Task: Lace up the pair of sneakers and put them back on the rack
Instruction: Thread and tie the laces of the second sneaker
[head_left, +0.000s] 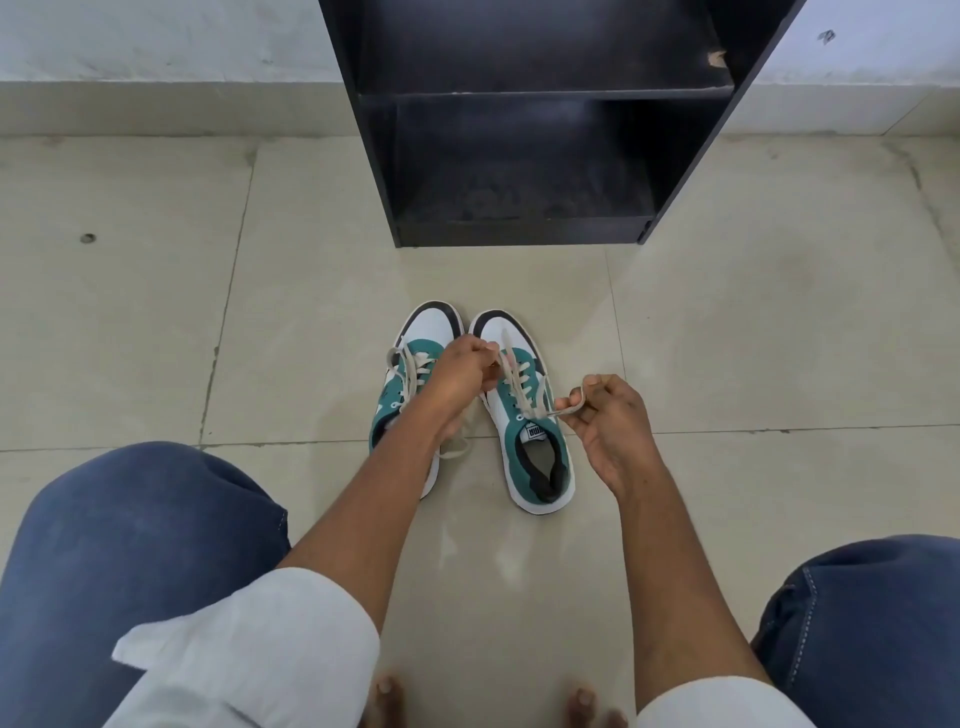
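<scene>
Lacing right sneaker (524, 415): left hand (460, 371) closed over lace (519, 384) above the eyelets, right hand (608, 421) pinching the other lace end off to the shoe's right, fingers (579, 397) curled on it. Left sneaker (415, 364) just beside it, partly under the left forearm, lace loose. Both on the floor (727, 338) in front of the black rack (524, 228), toes toward it, rack shelves bare

Soft, even daylight lit the scene brightly, with only faint shadows. The glossy floor (727, 338) carried pale reflections near the bottom centre. The rack (519, 171) interior stayed dark. Wide-angle distortion bent lines toward the edges, and detail looked slightly soft throughout.
</scene>
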